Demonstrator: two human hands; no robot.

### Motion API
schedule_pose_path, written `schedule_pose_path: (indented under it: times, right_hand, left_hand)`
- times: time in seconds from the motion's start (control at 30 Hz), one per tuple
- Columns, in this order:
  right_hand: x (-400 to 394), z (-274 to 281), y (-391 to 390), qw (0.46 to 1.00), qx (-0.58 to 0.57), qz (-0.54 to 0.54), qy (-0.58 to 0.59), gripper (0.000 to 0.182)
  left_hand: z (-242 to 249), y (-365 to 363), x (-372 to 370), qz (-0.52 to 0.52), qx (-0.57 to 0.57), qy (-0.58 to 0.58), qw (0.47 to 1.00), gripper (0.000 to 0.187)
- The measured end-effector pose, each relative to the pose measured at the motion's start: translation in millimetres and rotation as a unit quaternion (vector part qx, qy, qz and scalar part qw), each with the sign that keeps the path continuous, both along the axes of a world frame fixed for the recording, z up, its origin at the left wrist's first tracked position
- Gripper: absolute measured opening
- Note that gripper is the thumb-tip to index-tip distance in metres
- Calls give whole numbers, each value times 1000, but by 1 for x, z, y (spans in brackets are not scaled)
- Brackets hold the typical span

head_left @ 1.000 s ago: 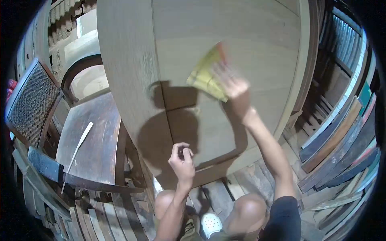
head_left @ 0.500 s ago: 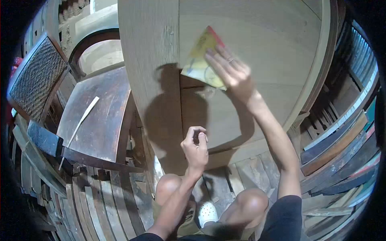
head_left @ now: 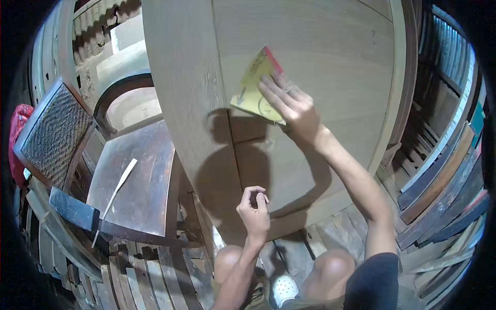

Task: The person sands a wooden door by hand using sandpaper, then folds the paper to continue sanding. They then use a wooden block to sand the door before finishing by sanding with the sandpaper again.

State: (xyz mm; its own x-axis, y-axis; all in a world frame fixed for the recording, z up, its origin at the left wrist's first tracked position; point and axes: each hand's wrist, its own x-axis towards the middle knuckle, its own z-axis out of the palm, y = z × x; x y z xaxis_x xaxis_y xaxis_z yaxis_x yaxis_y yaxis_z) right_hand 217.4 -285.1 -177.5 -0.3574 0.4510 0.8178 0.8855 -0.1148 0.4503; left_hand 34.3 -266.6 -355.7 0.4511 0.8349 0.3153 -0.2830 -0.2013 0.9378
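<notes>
A folded yellow sandpaper sheet (head_left: 257, 89) was pressed flat with extended fingers of the right hand (head_left: 292, 111) against the round tabletop (head_left: 330, 57) mid-panel, while its lower edge was steadied by the loosely curled, empty left hand (head_left: 253, 212).

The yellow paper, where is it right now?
In the head view, the yellow paper lies flat against the big wooden panel, upper middle, pressed under the right hand, above the left hand.

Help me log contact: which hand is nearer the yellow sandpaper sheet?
Right. The right hand presses the yellow sandpaper sheet against the wooden panel; the left hand hangs curled well below.
</notes>
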Motion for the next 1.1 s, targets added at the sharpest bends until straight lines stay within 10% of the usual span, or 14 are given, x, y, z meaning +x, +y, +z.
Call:
schedule_pose_path:
  times: [0.03, 0.17, 0.2, 0.3, 0.4, 0.53, 0.6, 0.67, 0.8, 0.87, 0.9, 1.0, 1.03, 1.1]
  right_hand:
    - [26, 8, -3, 998, -21, 22, -53, 48]
    - [39, 17, 4, 934, 141, -33, 326, 50]
    - [3, 24, 14, 980, 169, -5, 101, 51]
    - [13, 28, 5, 1000, 11, 0, -23, 54]
    - [18, 37, 7, 932, 134, -20, 337, 54]
    - [5, 25, 14, 996, 11, 9, -84, 47]
    - [17, 51, 2, 998, 60, -8, -25, 43]
    - [23, 60, 4, 951, 128, 9, 283, 45]
    - [30, 45, 12, 987, -23, 9, -160, 47]
    - [62, 79, 9, 972, -54, -6, -230, 50]
    - [38, 82, 6, 999, 38, 29, -21, 47]
    - [37, 64, 23, 995, 53, 3, 79, 50]
    - [37, 64, 20, 989, -31, -21, -141, 52]
    - [42, 60, 15, 976, -91, 31, -196, 49]
  left_hand:
    - [-1, 1, 1, 5, 13, 4, 1000, 12]
    - [-7, 2, 5, -4, -4, 17, 1000, 11]
    - [-5, 1, 3, -9, -5, 15, 1000, 11]
    - [-1, -3, 2, -19, -4, 7, 1000, 11]
    - [-1, 0, -2, -3, 9, 16, 1000, 11]
    - [2, 0, -6, -4, 7, 14, 1000, 12]
    - [1, 0, -7, -4, 4, 16, 1000, 11]
    - [2, -3, -5, -1, 10, 16, 1000, 11]
    - [1, -10, -5, -18, 4, 8, 1000, 11]
    - [-1, -9, -5, -18, 13, 20, 1000, 11]
    - [-1, -7, -5, -16, 20, 29, 999, 11]
    - [0, -7, -3, -12, 19, 37, 999, 12]
    - [0, -6, -3, -18, 17, 35, 999, 12]
    - [-7, -5, 0, -17, 24, 21, 999, 11]
